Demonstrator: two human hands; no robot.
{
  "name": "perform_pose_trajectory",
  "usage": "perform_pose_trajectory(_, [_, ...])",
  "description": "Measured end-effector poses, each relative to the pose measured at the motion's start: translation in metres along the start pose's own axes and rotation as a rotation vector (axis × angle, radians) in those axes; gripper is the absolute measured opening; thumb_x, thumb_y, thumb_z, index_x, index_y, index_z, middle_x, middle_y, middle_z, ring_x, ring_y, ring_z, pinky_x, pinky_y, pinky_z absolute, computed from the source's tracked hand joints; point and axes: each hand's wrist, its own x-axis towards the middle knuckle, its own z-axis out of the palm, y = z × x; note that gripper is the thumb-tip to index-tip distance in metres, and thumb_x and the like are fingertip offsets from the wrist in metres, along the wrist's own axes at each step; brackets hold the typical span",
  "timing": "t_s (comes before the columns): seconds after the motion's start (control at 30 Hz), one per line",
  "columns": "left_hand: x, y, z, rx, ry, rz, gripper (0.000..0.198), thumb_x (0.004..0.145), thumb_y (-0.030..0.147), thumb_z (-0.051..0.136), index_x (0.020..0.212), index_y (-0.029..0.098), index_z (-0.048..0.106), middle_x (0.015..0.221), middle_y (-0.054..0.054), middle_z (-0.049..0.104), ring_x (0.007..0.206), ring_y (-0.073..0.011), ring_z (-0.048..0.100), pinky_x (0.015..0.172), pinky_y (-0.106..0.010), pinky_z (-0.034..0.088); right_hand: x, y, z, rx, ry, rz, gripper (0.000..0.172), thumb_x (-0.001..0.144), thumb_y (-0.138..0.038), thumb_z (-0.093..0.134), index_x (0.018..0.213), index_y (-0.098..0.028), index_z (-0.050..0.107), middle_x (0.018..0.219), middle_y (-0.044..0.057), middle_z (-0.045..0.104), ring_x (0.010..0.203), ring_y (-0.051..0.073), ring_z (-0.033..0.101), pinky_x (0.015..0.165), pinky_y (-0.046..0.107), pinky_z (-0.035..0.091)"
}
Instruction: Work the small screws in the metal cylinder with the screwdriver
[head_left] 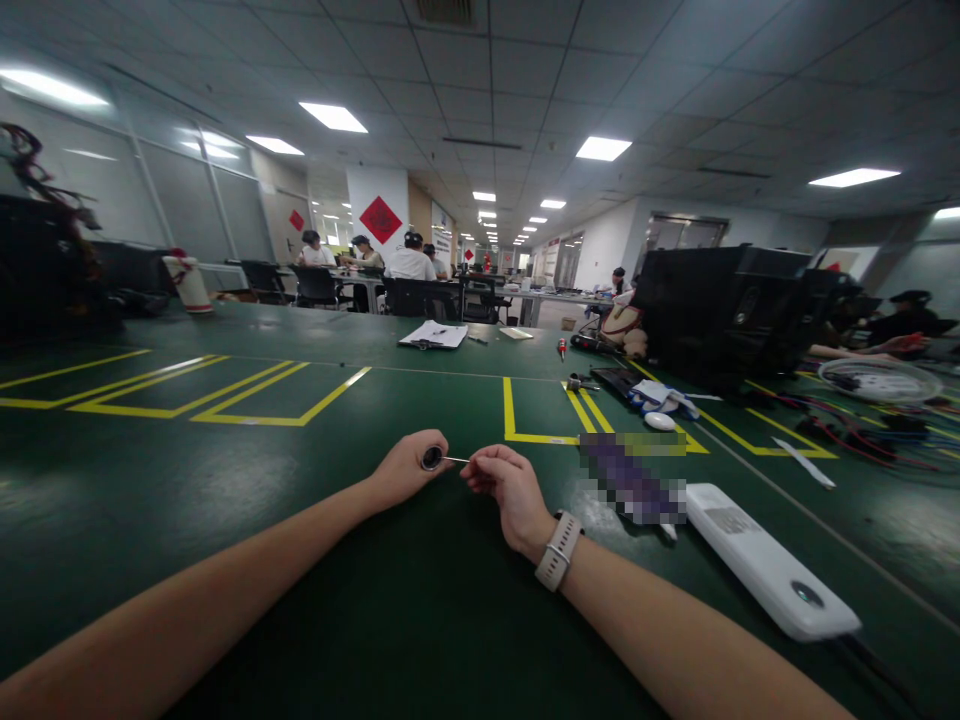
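- The left hand (414, 462) is curled closed around a small dark round thing (431, 458). Its round end, with a shiny rim, faces back toward the person.
- The right hand (501, 490) has its thumb and finger pinched together on the end of a thin stick (455, 460). The other fingers are bent in loosely.
- The stick is in the small gap between the 2 hands. Its long way runs from side to side, almost flat, a tiny bit lower at the right end.
- The round thing is at the left end of the stick, in the left hand, so the left hand is nearest to it. I cannot tell if the stick goes inside it or just passes by.
- Both hands are in front of the body, over the green table (300, 560). I cannot tell if they touch it.
- The open room is big on the left and close to the body. Yellow tape (251, 421) lies farther off.
- The right side is tighter: a blurred purple patch (630, 480) is near the right hand, and a long white box (765, 560) lies past it.
- Straight ahead, a clipboard (435, 334) is well apart from both hands.
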Motion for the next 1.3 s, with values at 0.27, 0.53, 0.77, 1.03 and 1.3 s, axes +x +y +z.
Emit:
perform_pose_trajectory(0.27, [-0.0008,0.0034,-0.0005,0.008,-0.031,0.012,0.01,0.073,0.023,0.053,0.066,0.018,0.047,0.064,0.004,0.049,0.062,-0.0128,0.047,0.056,-0.024,0.035,0.0012,0.0016,0.0011,-0.043,-0.026,0.02,0.005,0.064,-0.017,0.058,0.065,-0.014,0.062,0.062,0.002,0.065,0.059,0.012,0.055,0.06,0.026,0.038])
perform_pose_trajectory(0.53, [0.0006,-0.0014,0.0008,-0.003,-0.033,0.018,0.015,0.073,0.025,0.055,0.065,0.018,0.045,0.063,0.004,0.047,0.06,-0.0122,0.045,0.056,-0.024,0.034,0.0039,0.0046,-0.0024,0.001,0.005,-0.001,0.006,0.062,-0.015,0.054,0.061,-0.015,0.06,0.056,0.002,0.063,0.055,0.012,0.054,0.059,0.026,0.038])
perform_pose_trajectory(0.77, [0.0007,-0.0027,0.0007,-0.007,-0.024,0.009,0.015,0.072,0.025,0.057,0.065,0.017,0.046,0.064,0.004,0.046,0.061,-0.0125,0.044,0.056,-0.024,0.034,0.0025,0.0036,-0.0018,0.011,0.052,-0.023,0.008,0.061,-0.015,0.052,0.057,-0.015,0.059,0.05,0.0,0.06,0.052,0.012,0.051,0.056,0.026,0.037])
perform_pose_trajectory(1.03, [0.0,-0.0017,0.0004,-0.026,-0.038,0.005,0.013,0.073,0.024,0.056,0.066,0.017,0.048,0.065,0.004,0.048,0.062,-0.0126,0.046,0.056,-0.024,0.035,0.0016,0.0022,-0.0015,-0.003,0.018,-0.025,0.007,0.065,-0.017,0.054,0.062,-0.016,0.06,0.055,0.0,0.06,0.056,0.013,0.052,0.058,0.027,0.038])
perform_pose_trajectory(1.3, [0.0009,-0.0005,0.0008,-0.075,-0.057,0.026,0.01,0.074,0.022,0.054,0.066,0.016,0.049,0.065,0.003,0.05,0.063,-0.0121,0.048,0.058,-0.024,0.037,-0.0002,0.0034,0.0013,-0.055,-0.053,-0.016,0.007,0.067,-0.021,0.06,0.071,-0.016,0.063,0.07,0.003,0.065,0.066,0.014,0.055,0.061,0.026,0.038])
